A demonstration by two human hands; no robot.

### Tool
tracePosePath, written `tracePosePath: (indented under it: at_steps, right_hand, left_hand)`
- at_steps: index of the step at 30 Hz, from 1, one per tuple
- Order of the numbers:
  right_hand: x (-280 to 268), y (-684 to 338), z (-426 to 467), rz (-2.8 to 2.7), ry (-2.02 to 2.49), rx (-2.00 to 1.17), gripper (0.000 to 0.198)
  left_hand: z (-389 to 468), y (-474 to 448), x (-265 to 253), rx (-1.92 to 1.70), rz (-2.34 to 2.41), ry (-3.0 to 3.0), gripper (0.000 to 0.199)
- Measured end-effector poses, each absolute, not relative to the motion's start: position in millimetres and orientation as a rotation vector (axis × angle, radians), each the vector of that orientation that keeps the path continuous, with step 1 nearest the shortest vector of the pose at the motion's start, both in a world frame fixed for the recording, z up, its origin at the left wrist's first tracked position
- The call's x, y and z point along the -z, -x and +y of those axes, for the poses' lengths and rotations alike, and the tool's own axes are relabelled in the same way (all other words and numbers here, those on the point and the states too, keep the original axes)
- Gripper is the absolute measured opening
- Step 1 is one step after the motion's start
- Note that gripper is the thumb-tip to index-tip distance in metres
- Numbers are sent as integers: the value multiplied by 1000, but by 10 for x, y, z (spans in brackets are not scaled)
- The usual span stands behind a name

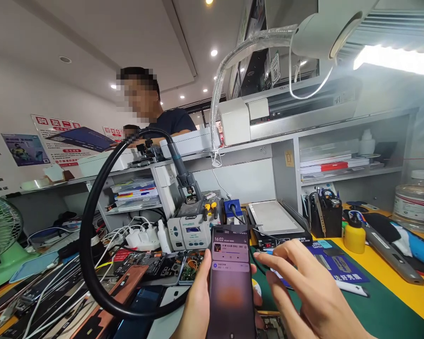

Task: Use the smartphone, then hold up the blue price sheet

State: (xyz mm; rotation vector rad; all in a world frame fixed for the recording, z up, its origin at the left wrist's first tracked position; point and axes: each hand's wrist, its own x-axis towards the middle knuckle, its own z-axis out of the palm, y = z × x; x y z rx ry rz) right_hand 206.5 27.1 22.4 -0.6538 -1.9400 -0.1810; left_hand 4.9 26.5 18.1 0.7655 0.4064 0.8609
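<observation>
My left hand [197, 299] is closed around a smartphone [231, 294], holding it upright with the screen towards me. The lit screen shows 16:02, a media player and a notification. My right hand [305, 289] hovers just right of the phone, holding nothing. Its fingers are apart, with the index fingertip near the screen's right edge; I cannot tell if it touches. Beneath this hand are a green mat [385, 301] and a blue printed sheet [355, 273]. Behind the phone stands a hot-air rework station [192, 231]. A circuit board [273, 326] lies partly hidden under the hands.
A thick black hose [86, 226] loops across the left side, over phone parts [122, 287] and cables. A green fan [2, 235] stands far left. A yellow bottle [354, 237] and clear jug [415, 207] stand right. A lamp [314, 35] hangs overhead. A person [175, 120] is behind the counter.
</observation>
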Motion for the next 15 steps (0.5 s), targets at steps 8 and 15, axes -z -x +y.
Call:
tracePosePath:
  at_steps: [8,15]
  right_hand:
    - [-253,-2118,265,-1959,718,225,23]
    - [-118,-2205,388,-1987,798,199,19]
  left_hand:
    - [266,-45,-226,-879,467,-742,83]
    - [29,0,-295,-1065,497,-707,88]
